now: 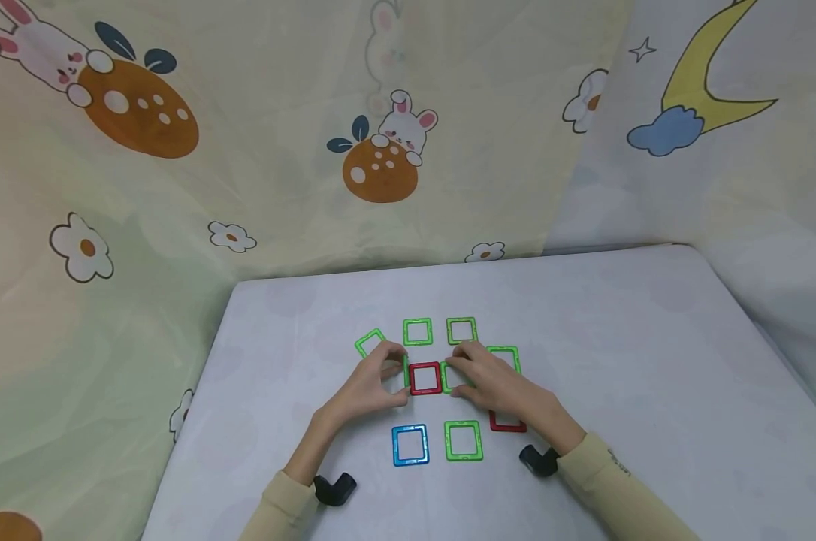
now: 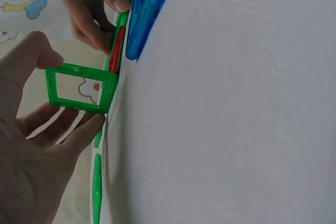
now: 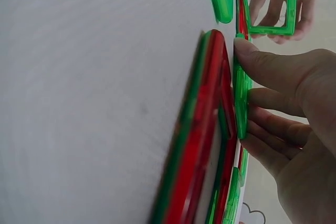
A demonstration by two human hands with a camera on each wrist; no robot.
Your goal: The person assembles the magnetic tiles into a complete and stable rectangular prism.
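Observation:
My left hand [image 1: 374, 383] pinches a green square magnetic tile [image 2: 79, 105] between thumb and fingers. That tile stands upright on its edge, right at the left side of a red square tile [image 1: 425, 391] lying flat. On the red tile's other side, my right hand [image 1: 492, 379] grips a flat green square tile [image 3: 241, 98] by its edges, thumb at the near side and fingers at the far side. Part of this flat tile is hidden by the hand in the head view.
Behind the hands lie green tiles [image 1: 418, 343], one partly covered by the left hand. Nearer are a blue tile [image 1: 411, 462] and a green tile [image 1: 463, 457]. A darker red tile [image 1: 508, 428] sits under the right forearm. Patterned cloth [image 1: 279, 188] hangs behind the table.

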